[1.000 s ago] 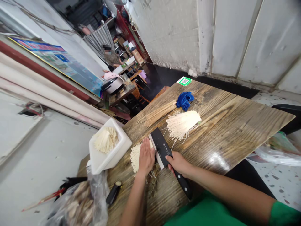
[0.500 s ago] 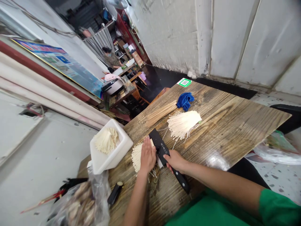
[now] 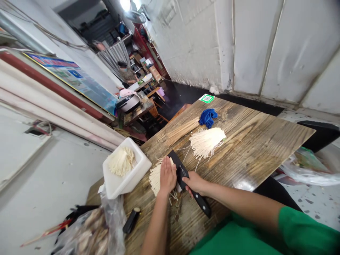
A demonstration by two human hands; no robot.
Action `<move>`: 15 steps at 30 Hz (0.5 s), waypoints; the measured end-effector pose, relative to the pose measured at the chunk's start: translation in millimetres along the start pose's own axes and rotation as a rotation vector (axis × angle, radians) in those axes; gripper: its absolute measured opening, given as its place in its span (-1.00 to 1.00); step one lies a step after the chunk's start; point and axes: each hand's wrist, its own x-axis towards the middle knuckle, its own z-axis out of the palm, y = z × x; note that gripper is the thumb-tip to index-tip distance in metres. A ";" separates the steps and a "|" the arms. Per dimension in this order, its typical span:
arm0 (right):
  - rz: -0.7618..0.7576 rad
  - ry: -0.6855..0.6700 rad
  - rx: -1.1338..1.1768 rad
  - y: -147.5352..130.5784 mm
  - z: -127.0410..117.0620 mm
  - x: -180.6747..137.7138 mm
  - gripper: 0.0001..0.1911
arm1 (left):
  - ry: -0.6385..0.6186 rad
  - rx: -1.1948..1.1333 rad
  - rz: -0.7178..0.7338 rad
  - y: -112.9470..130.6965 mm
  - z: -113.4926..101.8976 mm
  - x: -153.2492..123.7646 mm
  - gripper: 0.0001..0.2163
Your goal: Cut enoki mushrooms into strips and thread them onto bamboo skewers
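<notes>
My left hand [image 3: 167, 176] lies flat, fingers together, pressing a bundle of pale enoki mushrooms [image 3: 155, 178] onto the wooden table [image 3: 255, 141]. My right hand [image 3: 195, 183] grips the black handle of a dark cleaver [image 3: 179, 168]. Its blade stands on edge right beside my left fingers, at the stem end of the bundle. Loose stem scraps [image 3: 175, 202] lie on the wood just below my hands.
A second enoki bundle [image 3: 206, 141] lies further up the table beside bamboo skewers [image 3: 177, 131] and a blue cloth [image 3: 208, 117]. A white tray [image 3: 126, 173] holding mushrooms sits at the left edge. A plastic bag [image 3: 92, 233] and a small black object [image 3: 131, 220] lie near the corner.
The cleaver has tilted from lying flatter to standing more on edge against the mushroom bundle. My head has shifted, so everything sits slightly lower in view.
</notes>
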 end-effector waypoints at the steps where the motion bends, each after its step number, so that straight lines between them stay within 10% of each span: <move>1: 0.003 -0.003 -0.003 -5.9 2.7 5.5 -0.80 | 0.005 -0.007 -0.013 -1.1 0.1 1.4 -0.44; 15: -0.155 -0.063 0.024 -11.0 22.2 -41.6 -0.82 | 0.077 0.008 -0.003 18.8 -48.3 -6.3 -0.42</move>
